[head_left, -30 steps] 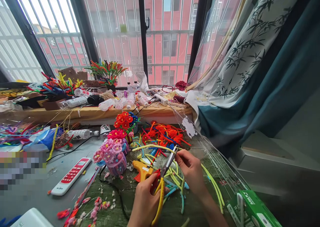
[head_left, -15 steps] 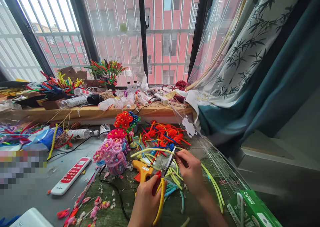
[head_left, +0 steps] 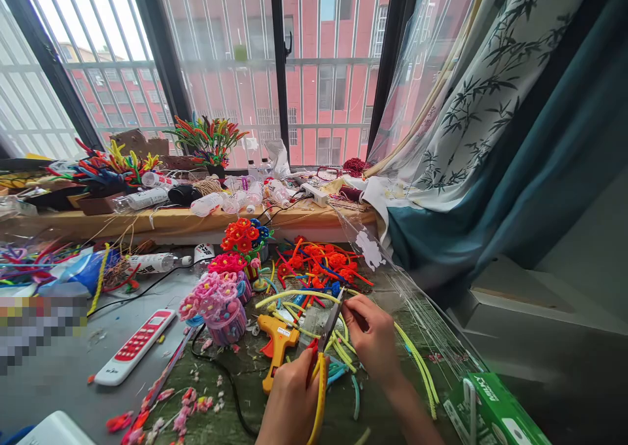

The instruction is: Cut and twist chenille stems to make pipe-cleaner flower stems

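Observation:
My left hand is closed round the yellow and red handles of a pair of scissors, whose blades point up and away toward my right hand. My right hand pinches a yellow-green pipe cleaner that arcs leftward from its fingertips, right at the scissor tips. More yellow-green and teal pipe cleaner pieces lie under both hands on the green table cover.
An orange glue gun lies left of the scissors, its black cord looping forward. Pink and red pipe-cleaner flower pots stand behind it. A red-and-white remote, a green box, red pipe-cleaner flowers and a cluttered windowsill surround them.
Both hands and the scissors shifted slightly right and toward me; the scissor handles closed a little. The view drifted slightly, and the pipe cleaner stays pinched in my right hand.

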A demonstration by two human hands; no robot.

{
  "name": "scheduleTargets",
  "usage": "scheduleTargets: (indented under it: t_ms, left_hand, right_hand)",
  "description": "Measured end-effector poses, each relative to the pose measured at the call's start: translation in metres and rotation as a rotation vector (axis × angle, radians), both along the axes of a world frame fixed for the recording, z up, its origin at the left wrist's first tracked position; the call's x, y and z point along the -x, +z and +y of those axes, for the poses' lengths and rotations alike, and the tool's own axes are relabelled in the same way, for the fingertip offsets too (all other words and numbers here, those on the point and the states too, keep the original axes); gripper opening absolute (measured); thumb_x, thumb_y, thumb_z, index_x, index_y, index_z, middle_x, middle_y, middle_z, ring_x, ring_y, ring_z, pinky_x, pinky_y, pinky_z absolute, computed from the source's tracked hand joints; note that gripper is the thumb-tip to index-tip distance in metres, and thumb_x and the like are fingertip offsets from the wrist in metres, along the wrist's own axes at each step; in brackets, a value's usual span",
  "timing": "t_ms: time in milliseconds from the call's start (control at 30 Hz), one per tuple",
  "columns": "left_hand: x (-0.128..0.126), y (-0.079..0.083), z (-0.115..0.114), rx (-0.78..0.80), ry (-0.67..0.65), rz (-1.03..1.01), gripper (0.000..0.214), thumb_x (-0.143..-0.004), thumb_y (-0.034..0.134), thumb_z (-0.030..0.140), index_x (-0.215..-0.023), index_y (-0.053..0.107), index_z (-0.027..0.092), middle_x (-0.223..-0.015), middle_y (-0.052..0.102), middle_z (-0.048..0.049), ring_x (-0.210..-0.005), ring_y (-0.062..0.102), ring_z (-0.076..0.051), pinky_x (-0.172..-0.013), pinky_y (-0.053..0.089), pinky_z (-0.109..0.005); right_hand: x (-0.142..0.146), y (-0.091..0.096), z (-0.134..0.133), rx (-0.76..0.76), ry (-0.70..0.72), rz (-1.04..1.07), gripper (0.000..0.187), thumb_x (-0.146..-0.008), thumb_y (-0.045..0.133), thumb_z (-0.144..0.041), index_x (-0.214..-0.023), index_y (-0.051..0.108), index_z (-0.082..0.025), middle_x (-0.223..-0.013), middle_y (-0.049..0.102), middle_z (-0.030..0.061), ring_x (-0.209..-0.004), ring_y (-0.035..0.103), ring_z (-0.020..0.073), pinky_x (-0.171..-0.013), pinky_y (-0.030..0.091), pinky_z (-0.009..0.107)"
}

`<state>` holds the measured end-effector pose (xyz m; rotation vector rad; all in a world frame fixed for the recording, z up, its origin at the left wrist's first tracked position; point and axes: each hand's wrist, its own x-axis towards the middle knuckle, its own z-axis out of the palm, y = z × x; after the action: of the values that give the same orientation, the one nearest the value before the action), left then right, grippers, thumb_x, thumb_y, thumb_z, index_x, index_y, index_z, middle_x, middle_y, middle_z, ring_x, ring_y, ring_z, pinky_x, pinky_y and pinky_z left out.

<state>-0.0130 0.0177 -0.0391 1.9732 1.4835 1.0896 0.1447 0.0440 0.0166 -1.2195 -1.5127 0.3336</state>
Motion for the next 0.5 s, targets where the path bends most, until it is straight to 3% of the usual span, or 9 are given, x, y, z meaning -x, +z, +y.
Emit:
scheduleTargets:
  t_ms: [167,500]
  left_hand:
    - [-0.0018,0.0029,-0.0020,0.012,0.008,-0.025,0.038,-0.089,0.040,0.049,-0.071,0.061,0.023,-0.050,0.055,-0.0016,-0.049,0.057,-0.019,-0.054,0.037,-0.026]
    - [-0.0021,-0.0004,-0.0039,-0.020,0.016,0.016,0.026,-0.090,0.045,0.037,-0.070,0.056,0.024,-0.054,0.060,-0.0018,-0.051,0.061,-0.019,-0.055,0.037,-0.026]
  right_hand:
    - [0.0010,0.0017,-0.0016,-0.014,-0.010,0.013,0.027,-0.093,0.048,-0.028,-0.071,0.059,-0.019,-0.067,0.057,0.0020,-0.056,0.049,0.0148,-0.053,0.035,0.026]
    - [0.0016,0.0002,-0.0016,-0.031,-0.006,0.044,0.027,-0.093,0.049,-0.029,-0.071,0.060,-0.018,-0.070,0.059,0.0034,-0.058,0.052,0.0150,-0.053,0.037,0.025]
